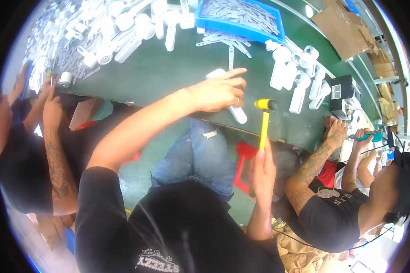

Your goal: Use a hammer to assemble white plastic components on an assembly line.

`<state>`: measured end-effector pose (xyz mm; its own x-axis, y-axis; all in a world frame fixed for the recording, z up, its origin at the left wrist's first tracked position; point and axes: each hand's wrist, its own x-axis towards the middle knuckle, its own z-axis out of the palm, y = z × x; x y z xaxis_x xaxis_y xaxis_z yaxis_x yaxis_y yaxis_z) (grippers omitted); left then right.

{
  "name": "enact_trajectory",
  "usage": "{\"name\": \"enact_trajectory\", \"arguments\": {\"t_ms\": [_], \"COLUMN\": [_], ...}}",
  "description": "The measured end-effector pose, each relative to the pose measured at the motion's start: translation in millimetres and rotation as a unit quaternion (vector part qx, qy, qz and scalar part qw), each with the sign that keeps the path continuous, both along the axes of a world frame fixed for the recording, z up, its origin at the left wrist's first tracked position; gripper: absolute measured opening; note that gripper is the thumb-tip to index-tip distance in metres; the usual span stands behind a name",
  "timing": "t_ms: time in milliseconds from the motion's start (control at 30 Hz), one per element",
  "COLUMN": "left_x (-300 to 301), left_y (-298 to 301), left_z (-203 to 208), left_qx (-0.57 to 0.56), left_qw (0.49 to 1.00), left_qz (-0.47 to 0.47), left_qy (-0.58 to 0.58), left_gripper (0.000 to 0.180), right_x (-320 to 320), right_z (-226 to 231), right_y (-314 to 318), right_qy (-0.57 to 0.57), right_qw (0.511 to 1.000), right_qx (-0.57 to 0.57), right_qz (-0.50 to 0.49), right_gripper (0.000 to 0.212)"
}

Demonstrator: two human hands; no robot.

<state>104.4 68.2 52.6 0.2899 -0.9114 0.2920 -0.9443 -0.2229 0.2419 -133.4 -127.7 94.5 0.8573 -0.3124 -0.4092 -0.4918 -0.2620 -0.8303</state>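
At frame centre, the left hand (218, 94) is covering a white piece (238, 114), its grip too hidden to tell; the right hand (263, 175) is gripping a yellow mallet (264, 125); this piece is seemingly awaiting completion, while white parts (145, 27) (upper left) and a white cluster (298, 93) (upper right) are showing unclear stages

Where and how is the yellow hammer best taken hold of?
Probably by the lower part of its handle, coming from the person's own side, as the right hand does: the hammer's slim, straight handle runs from the wide head back toward the wrist.
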Motion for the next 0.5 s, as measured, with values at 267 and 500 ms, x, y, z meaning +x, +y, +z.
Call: {"name": "enact_trajectory", "arguments": {"t_ms": [267, 500], "left_x": [-34.5, -69.7], "left_y": [55.3, 43.4], "left_z": [-9.7, -48.9], "left_qx": [-0.124, -0.173], "left_qw": [0.971, 0.970], "left_qz": [0.196, 0.169], "left_qy": [0.053, 0.022], "left_gripper": [0.046, 0.041], "right_x": [-20.2, -4.0], "right_z": [12.3, 0.8], "right_y": [4.1, 29.2], "right_qy": [-0.106, -0.045], "right_qw": [0.993, 0.998], "right_qx": [0.032, -0.031], "right_qz": [0.028, 0.036], "right_gripper": [0.052, 0.056]}}
